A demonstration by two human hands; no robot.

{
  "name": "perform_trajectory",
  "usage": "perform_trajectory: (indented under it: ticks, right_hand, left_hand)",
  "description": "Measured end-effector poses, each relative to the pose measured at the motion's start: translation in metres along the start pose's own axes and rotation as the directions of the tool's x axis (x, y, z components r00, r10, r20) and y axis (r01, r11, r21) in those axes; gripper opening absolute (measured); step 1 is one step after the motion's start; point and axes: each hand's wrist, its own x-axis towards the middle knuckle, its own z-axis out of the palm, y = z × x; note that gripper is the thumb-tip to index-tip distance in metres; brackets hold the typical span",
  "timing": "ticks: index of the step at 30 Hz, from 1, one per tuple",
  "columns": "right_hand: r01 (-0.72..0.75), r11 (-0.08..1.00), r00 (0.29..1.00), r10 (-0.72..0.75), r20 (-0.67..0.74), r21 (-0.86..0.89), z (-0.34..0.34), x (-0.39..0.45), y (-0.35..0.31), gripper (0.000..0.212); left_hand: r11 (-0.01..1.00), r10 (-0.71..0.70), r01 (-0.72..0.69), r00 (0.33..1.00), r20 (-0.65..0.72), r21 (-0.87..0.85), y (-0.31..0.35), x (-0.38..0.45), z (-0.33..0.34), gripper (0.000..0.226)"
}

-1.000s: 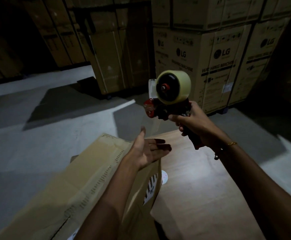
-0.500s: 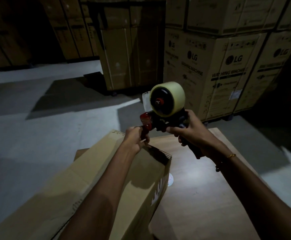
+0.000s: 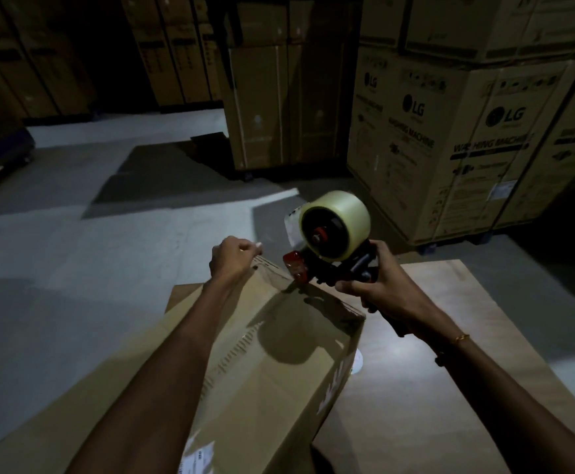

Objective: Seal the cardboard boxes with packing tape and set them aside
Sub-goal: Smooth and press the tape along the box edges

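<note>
Right hand (image 3: 378, 289) gripping tape gun (image 3: 330, 248) at far end of box (image 3: 272, 364). Left hand (image 3: 233, 256), fingers curled, seems pinching tape end past far edge. Box lying on table (image 3: 450, 388). Taping just starting. Next, likely: stick end down, pull gun along box.

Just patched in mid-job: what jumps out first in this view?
The tape dispenser with its pale roll, held up at centre by the right hand over the far end of the cardboard box. The left hand is curled beside it. Stacked LG washing-machine cartons stand behind, right.
</note>
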Motion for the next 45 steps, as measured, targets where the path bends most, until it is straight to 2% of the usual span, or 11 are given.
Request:
perform_trajectory:
  ticks: [2,6,16,28,32,34,38,45]
  right_hand:
    - [-0.001,0.999,1.000,0.001,0.004,0.036,0.011,0.007,0.003,0.071]
    - [-0.023,0.999,0.999,0.022,0.027,0.044,0.025,0.021,0.009,0.073]
    - [-0.035,0.997,0.997,0.039,0.061,-0.068,0.032,0.044,0.014,0.073]
    - [-0.042,0.997,0.995,0.048,0.089,-0.072,0.031,0.051,0.015,0.070]
    - [-0.061,0.997,0.994,0.066,0.093,-0.052,0.030,0.052,0.018,0.068]
    - [-0.066,0.997,0.994,0.069,0.088,-0.040,0.030,0.052,0.019,0.067]
    - [-0.072,0.995,0.994,0.077,0.083,-0.064,0.031,0.054,0.022,0.069]
    - [-0.059,0.994,0.996,0.064,0.055,-0.089,0.034,0.053,0.031,0.069]
  left_hand:
    - [0.995,0.016,-0.012,0.999,-0.048,0.095,-0.004,0.002,-0.001,0.022]
    - [0.990,0.025,-0.014,0.997,-0.074,0.142,-0.014,0.007,0.000,0.030]
    - [0.992,-0.090,0.096,0.993,-0.071,0.087,-0.027,0.020,0.005,0.031]
    - [0.985,-0.160,0.162,0.987,-0.025,0.068,-0.032,0.031,0.009,0.025]
    - [0.983,-0.181,0.180,0.983,0.017,0.034,-0.034,0.035,0.009,0.030]
    - [0.975,-0.220,0.221,0.975,0.040,-0.011,-0.035,0.041,0.008,0.023]
    - [0.923,-0.329,0.342,0.939,0.096,-0.175,-0.034,0.048,0.004,0.020]
    - [0.836,-0.395,0.420,0.907,0.144,-0.353,-0.037,0.052,0.000,0.019]
